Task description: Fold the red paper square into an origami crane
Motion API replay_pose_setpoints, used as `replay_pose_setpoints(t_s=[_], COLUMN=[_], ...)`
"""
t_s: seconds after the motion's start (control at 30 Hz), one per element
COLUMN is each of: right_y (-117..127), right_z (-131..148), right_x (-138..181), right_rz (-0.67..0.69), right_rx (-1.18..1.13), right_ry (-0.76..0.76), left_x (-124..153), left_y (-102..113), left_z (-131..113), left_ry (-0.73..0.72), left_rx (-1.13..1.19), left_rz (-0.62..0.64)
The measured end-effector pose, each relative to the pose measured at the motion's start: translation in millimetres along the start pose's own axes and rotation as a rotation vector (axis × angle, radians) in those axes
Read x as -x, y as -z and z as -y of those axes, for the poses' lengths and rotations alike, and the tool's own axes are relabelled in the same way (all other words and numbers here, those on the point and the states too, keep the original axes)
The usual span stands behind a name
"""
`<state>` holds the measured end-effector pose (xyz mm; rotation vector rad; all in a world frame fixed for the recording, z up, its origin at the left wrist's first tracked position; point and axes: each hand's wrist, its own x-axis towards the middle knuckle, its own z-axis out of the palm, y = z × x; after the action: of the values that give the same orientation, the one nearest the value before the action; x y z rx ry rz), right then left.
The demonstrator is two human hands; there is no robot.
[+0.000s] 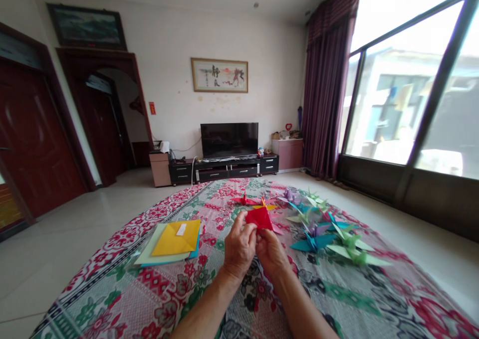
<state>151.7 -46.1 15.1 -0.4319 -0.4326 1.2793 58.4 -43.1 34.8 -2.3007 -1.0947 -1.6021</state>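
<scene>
Both hands meet above the patterned cloth [157, 289] and pinch a folded piece of red paper [259, 218]. My left hand [239, 247] grips its left lower edge with curled fingers. My right hand [270, 249] holds the lower right part, fingers pressed together. The red paper stands up above the fingertips. A stack of coloured paper sheets [172, 242], yellow on top, lies to the left of my hands. Several folded paper cranes [314, 240] in blue, green, purple, red and yellow lie to the right and beyond my hands.
The flowered cloth covers a large surface in front of me. Tiled floor [75, 239] surrounds it. A television [229, 139] on a low black cabinet stands at the far wall. Dark red doors are at left, a big window with purple curtains [325, 89] at right.
</scene>
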Motion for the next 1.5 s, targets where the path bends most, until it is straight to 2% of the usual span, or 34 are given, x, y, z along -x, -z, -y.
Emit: replay_pose_setpoints(t_s=[0.17, 0.33, 0.5, 0.6, 1.07, 1.23, 1.5], right_y=[-0.5, -4.3, -8.8, -10.3, -11.7, -8.7, -0.5], right_z=[-0.6, 6.7, 15.6, 15.8, 15.8, 12.6, 7.5], right_x=[0.6, 3.7, 9.5, 10.6, 7.1, 4.1, -3.0], right_rz=[0.016, 0.008, 0.106, 0.117, 0.058, 0.025, -0.063], right_rx=[0.061, -0.002, -0.038, -0.099, 0.003, 0.035, 0.108], right_ry=[0.019, -0.018, -0.048, -0.054, 0.045, 0.053, 0.034], left_x=[1.2, 0.6, 0.8, 0.9, 4.5, 5.6, 8.8], left_y=[0.1, 1.9, 2.8, 3.3, 3.3, 4.5, 3.5], left_z=[-0.1, 4.6, 7.1, 8.7, 17.7, 18.3, 20.5], left_ry=[-0.026, -0.067, -0.091, -0.089, -0.051, -0.026, -0.072], left_rx=[-0.019, 0.001, 0.031, 0.078, 0.173, 0.204, 0.255], left_rz=[-0.017, -0.004, 0.004, 0.007, 0.025, 0.073, 0.136])
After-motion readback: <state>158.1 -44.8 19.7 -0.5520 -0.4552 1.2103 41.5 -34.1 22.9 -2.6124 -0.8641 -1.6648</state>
